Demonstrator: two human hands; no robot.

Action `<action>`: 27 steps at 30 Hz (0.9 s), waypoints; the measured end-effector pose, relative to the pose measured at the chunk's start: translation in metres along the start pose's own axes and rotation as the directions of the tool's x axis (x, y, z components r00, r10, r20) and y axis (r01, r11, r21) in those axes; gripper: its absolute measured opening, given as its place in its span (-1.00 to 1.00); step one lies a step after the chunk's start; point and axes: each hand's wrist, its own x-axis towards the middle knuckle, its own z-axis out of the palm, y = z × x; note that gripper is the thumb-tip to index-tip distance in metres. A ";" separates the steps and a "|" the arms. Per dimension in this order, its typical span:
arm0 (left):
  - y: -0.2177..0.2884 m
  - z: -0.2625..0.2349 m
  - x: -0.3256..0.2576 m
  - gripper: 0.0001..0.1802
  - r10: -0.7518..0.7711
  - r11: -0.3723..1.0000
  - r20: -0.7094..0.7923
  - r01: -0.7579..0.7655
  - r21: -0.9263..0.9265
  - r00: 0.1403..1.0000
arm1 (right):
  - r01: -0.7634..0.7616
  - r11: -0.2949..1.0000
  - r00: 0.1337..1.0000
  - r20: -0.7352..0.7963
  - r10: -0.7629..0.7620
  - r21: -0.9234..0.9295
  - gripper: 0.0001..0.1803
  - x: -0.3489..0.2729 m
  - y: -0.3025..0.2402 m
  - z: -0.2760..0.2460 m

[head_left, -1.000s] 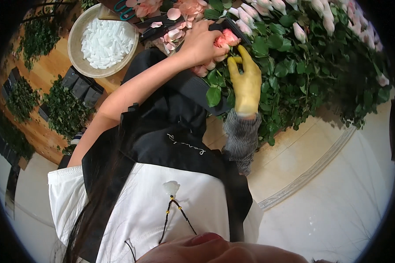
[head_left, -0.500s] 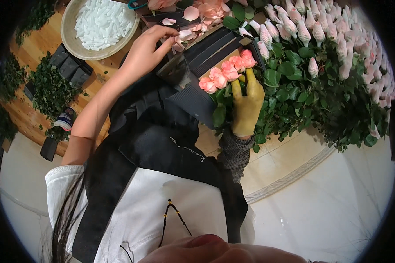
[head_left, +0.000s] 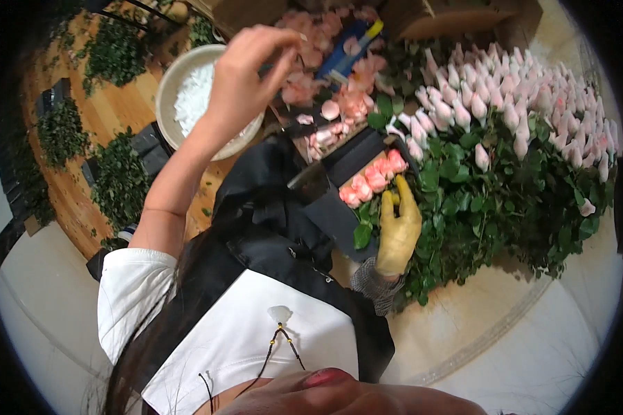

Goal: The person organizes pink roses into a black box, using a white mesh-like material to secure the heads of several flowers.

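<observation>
- A broad heap of netted rosebuds [head_left: 491,104], pale pink above dense green leaves [head_left: 464,221], fills the area right of the row of pink roses, its near leaves close to that row.
- An open black box or folded board [head_left: 331,220], I cannot tell which, lies under the row, apparently on the lap over a black apron [head_left: 270,183]. If the lap shifts, it could tilt and the blooms could slide out of line.
- A round pale bowl [head_left: 161,104], well to the left of the row, holds many small white pieces [head_left: 192,100]. The left forearm passes over it; a low sweep might tip it and scatter them.
- The bare left hand [head_left: 253,69] is raised beyond and left of the row, thumb parted from bent fingers, no sizeable thing between them.
- The right hand [head_left: 400,232], in a yellow glove, is at the row's right end, thumb and forefinger bent close together; whether they pinch a stem is hidden. Too hard a press could bruise petals.
- The row of pink roses [head_left: 374,178] lies on a brown panel.
- Loose petals [head_left: 311,45] lie beyond the row.
</observation>
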 end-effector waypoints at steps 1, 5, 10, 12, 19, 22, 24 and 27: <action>0.000 -0.017 0.023 -0.82 0.093 0.984 -0.065 -0.082 0.160 0.994 | -0.080 0.996 0.996 0.047 0.081 -0.025 -0.53 0.000 -0.004 0.004; -0.057 -0.056 0.087 -0.59 0.069 0.826 -0.011 -0.051 0.562 0.998 | -0.026 0.993 0.999 -0.030 0.023 -0.114 -0.51 -0.001 0.001 0.029; -0.111 -0.050 0.105 -0.29 -0.369 0.699 0.265 0.078 0.710 0.891 | 0.024 1.000 0.995 -0.101 -0.025 -0.004 -0.54 -0.007 0.000 0.029; -0.121 -0.045 0.105 -0.25 -0.310 0.680 0.219 0.055 0.731 0.925 | 0.011 1.000 0.992 -0.122 -0.013 -0.013 -0.54 -0.009 0.003 0.032; -0.148 -0.041 0.124 -0.14 -0.335 0.671 0.217 0.070 0.739 0.917 | 0.027 0.999 0.991 -0.131 -0.032 -0.036 -0.56 -0.008 0.016 0.031; -0.141 -0.056 0.127 0.06 -0.435 0.602 0.201 0.117 0.790 0.878 | 0.040 0.999 0.992 -0.119 -0.036 0.035 -0.57 -0.005 0.018 0.030; -0.123 -0.058 0.135 0.09 -0.467 0.507 0.168 0.107 0.855 0.868 | 0.036 0.997 0.993 -0.113 -0.028 0.066 -0.55 -0.009 0.020 0.024; -0.050 -0.058 0.103 0.05 -0.249 0.498 0.001 0.127 0.858 0.969 | 0.089 0.995 0.980 -0.180 -0.081 0.039 -0.54 -0.011 0.027 0.030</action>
